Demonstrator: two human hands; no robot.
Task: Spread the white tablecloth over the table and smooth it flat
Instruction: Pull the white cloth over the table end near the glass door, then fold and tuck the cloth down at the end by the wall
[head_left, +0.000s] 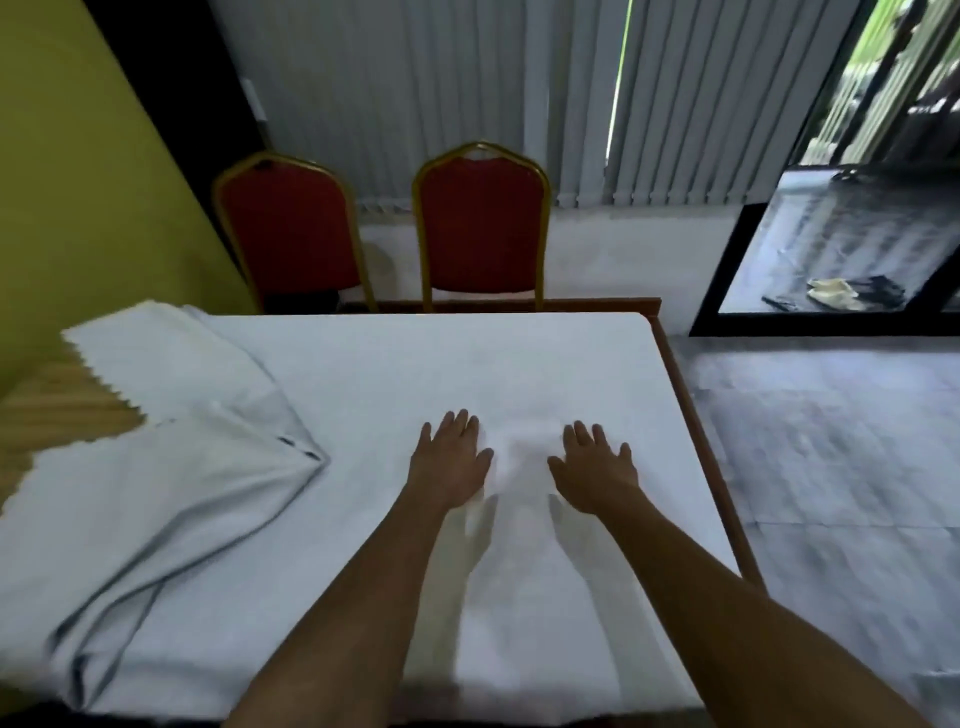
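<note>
The white tablecloth (395, 374) covers most of the wooden table (696, 415), whose brown edge shows along the right side and far side. On the left the cloth is bunched and folded back in a rumpled heap (171, 467), with a zigzag-cut edge exposing bare wood (57, 410). My left hand (449, 460) lies palm down on the cloth with straight, spread fingers. My right hand (595, 467) lies the same way a little to the right. A small raised wrinkle sits between the two hands.
Two red chairs with gold frames (293, 228) (480, 223) stand against the table's far side. A yellow-green wall (78, 182) runs along the left. Vertical blinds (675, 104) hang behind, and a glass door (841, 244) and pale tiled floor (831, 441) lie to the right.
</note>
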